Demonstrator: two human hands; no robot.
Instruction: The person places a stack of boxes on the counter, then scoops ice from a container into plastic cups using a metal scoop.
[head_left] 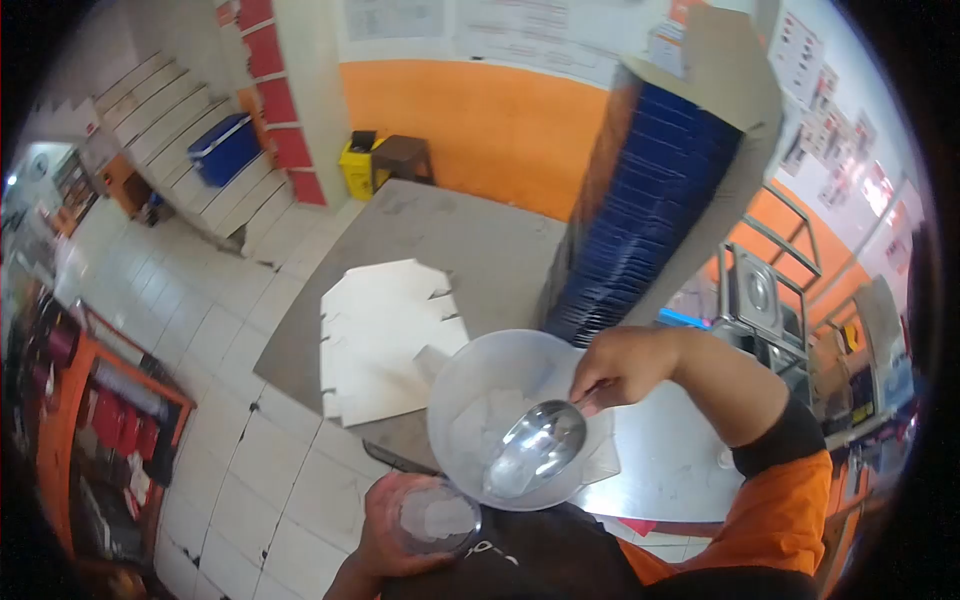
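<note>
My right hand (625,370) is closed around the handle of a shiny metal scoop (548,440). The scoop's bowl tilts down into a wide translucent plastic tub (455,375), over whitish contents (485,425) that look like ice. Lower left, beside the tub, my left hand (385,535) wraps round a clear plastic cup (465,530). Something pale white shows inside the cup, but I cannot tell exactly what. Behind the tub, a flat white cardboard sheet (385,340) with notched edges lies on the grey table (490,240).
A tall open cardboard box (750,70) with stacked dark blue items (660,180) rises behind the tub. To the right are a steel worktop (670,460) and metal pans (752,290) on a rack. An orange shelf unit (75,440) stands left, beyond the tiled floor.
</note>
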